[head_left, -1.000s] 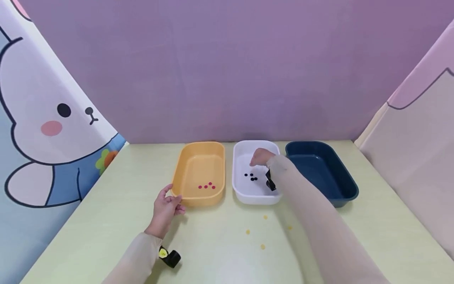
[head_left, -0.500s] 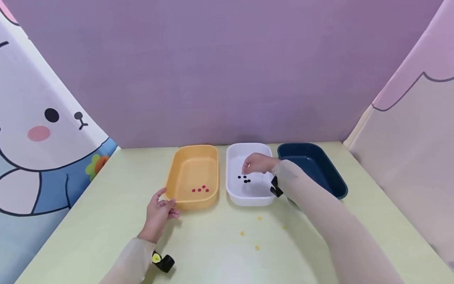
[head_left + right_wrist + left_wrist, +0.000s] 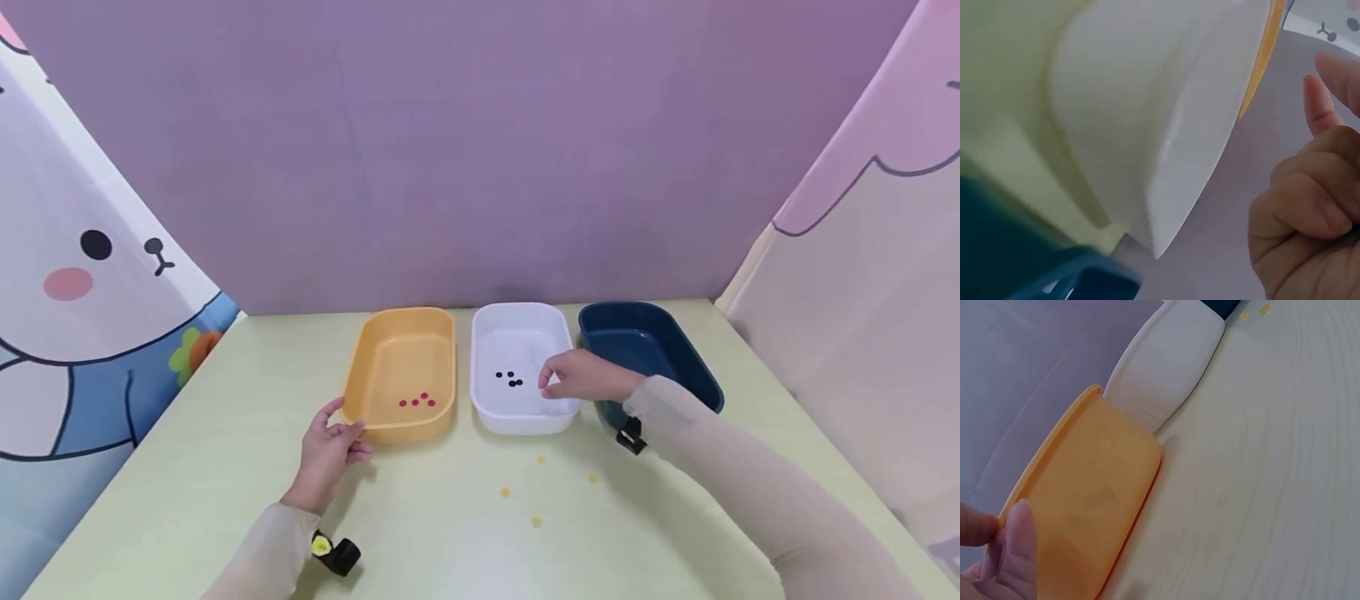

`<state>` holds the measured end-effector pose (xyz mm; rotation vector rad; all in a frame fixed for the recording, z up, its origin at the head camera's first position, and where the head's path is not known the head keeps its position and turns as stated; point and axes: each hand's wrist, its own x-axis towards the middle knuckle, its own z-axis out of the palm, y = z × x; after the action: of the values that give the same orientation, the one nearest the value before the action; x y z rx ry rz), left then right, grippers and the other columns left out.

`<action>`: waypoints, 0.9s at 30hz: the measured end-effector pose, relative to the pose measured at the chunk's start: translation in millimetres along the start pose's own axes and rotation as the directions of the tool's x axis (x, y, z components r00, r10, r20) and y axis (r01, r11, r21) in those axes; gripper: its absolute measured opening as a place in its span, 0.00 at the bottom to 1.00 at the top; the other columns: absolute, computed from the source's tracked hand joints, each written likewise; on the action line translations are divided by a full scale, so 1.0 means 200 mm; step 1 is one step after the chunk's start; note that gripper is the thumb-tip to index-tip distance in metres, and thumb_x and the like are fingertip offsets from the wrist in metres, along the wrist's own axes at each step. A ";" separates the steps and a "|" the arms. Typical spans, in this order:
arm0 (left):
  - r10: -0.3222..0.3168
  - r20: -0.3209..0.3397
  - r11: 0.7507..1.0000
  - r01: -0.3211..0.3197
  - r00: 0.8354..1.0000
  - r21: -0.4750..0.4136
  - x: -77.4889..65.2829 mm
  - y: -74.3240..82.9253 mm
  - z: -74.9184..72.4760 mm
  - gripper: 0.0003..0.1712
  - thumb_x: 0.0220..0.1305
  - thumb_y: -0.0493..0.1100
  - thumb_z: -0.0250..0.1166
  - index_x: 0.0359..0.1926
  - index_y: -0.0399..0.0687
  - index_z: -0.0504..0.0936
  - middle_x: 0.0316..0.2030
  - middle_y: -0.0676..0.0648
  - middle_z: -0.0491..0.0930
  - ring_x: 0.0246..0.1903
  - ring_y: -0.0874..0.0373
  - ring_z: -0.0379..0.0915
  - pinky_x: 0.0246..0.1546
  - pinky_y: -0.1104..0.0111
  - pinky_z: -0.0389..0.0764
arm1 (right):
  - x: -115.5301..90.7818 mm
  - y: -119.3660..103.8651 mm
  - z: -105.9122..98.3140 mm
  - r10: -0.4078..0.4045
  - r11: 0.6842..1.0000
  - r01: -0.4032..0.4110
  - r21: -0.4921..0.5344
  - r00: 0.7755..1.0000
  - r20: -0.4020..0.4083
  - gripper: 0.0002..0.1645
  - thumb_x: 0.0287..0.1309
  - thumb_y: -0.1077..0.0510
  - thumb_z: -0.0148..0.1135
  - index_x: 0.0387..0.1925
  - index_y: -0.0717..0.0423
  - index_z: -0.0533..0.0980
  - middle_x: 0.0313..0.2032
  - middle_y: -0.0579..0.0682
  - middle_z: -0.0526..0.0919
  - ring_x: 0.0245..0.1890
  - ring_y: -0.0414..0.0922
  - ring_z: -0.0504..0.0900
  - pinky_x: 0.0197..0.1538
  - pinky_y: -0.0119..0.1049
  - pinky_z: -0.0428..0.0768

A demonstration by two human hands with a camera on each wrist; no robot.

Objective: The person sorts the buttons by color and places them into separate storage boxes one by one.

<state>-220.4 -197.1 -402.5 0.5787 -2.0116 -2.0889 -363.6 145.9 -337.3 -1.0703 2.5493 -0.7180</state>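
My left hand [image 3: 327, 450] grips the near left corner of a yellow plastic tray [image 3: 363, 360]; in the left wrist view its thumb lies on the outer wall, fingers at the rim. Several small red discs [image 3: 416, 402] lie on that tray's floor. Over the right rim of the white tray [image 3: 517, 424] hovers my right hand [image 3: 588, 375]. In the right wrist view its thumb and index tips stand apart with nothing visible between them, the other fingers curled in. Several small black discs [image 3: 512, 383] lie in the white tray, left of this hand.
A dark blue tray [image 3: 699, 354] stands to the right, partly behind the right forearm. On the pale table [image 3: 420, 533], several small yellow discs [image 3: 536, 522] lie in front of the white tray. A purple backdrop [image 3: 480, 167] rises behind the trays.
My right hand has come out from over the middle of the white tray to its right rim. The left hand stays at the yellow tray's corner. The head view has shifted slightly.
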 end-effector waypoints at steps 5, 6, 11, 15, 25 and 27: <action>-0.010 0.001 1.000 0.010 1.000 0.013 0.00 0.00 -0.03 0.38 0.69 0.29 0.53 0.73 0.38 0.44 0.26 0.51 0.72 0.17 0.65 0.76 0.23 0.75 0.81 | -0.08 0.01 0.06 0.017 1.000 -0.017 0.005 1.000 -0.001 0.02 0.59 0.61 0.64 0.34 0.56 0.79 0.18 0.43 0.66 0.21 0.40 0.65 0.28 0.31 0.66; -0.011 0.001 1.000 0.011 1.000 0.016 0.00 0.00 -0.03 0.38 0.69 0.29 0.53 0.73 0.38 0.44 0.25 0.51 0.72 0.17 0.65 0.76 0.23 0.75 0.81 | -0.10 0.01 0.07 0.011 1.000 -0.011 0.005 1.000 0.003 0.02 0.59 0.61 0.64 0.34 0.56 0.79 0.17 0.42 0.65 0.20 0.40 0.65 0.27 0.31 0.66; -0.020 0.008 1.000 0.020 1.000 0.011 -0.01 0.00 -0.03 0.38 0.69 0.29 0.53 0.73 0.38 0.44 0.25 0.51 0.71 0.17 0.65 0.75 0.22 0.75 0.81 | -0.16 0.01 0.10 0.011 1.000 -0.012 0.026 1.000 0.023 0.02 0.58 0.61 0.64 0.33 0.56 0.79 0.15 0.42 0.63 0.18 0.39 0.63 0.25 0.30 0.64; -0.022 0.007 1.000 0.022 1.000 0.003 0.00 0.00 -0.02 0.38 0.69 0.29 0.53 0.73 0.38 0.44 0.25 0.52 0.72 0.17 0.65 0.75 0.22 0.75 0.81 | -0.21 0.02 0.10 0.009 0.999 -0.011 0.049 0.999 0.041 0.03 0.59 0.61 0.63 0.34 0.57 0.79 0.16 0.41 0.63 0.19 0.38 0.64 0.26 0.30 0.64; -0.012 0.002 1.000 0.012 1.000 -0.007 0.00 0.00 -0.01 0.38 0.69 0.29 0.52 0.73 0.39 0.44 0.25 0.53 0.72 0.17 0.65 0.75 0.22 0.75 0.81 | -0.32 0.13 0.16 -0.039 0.992 0.037 0.121 0.999 0.014 0.04 0.57 0.62 0.64 0.34 0.60 0.79 0.17 0.40 0.61 0.20 0.36 0.62 0.25 0.28 0.62; -0.010 0.008 1.000 0.010 1.000 -0.012 0.00 0.00 0.00 0.38 0.69 0.29 0.53 0.73 0.39 0.44 0.24 0.53 0.72 0.17 0.65 0.75 0.22 0.75 0.81 | -0.34 0.17 0.19 -0.037 0.991 0.036 0.128 0.999 0.008 0.04 0.57 0.62 0.65 0.34 0.59 0.79 0.17 0.40 0.61 0.20 0.35 0.62 0.24 0.28 0.62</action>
<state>-220.3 -198.1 -402.2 0.5798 -2.0033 -2.1110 -320.2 203.2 -382.7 -1.0779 2.4436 -0.8705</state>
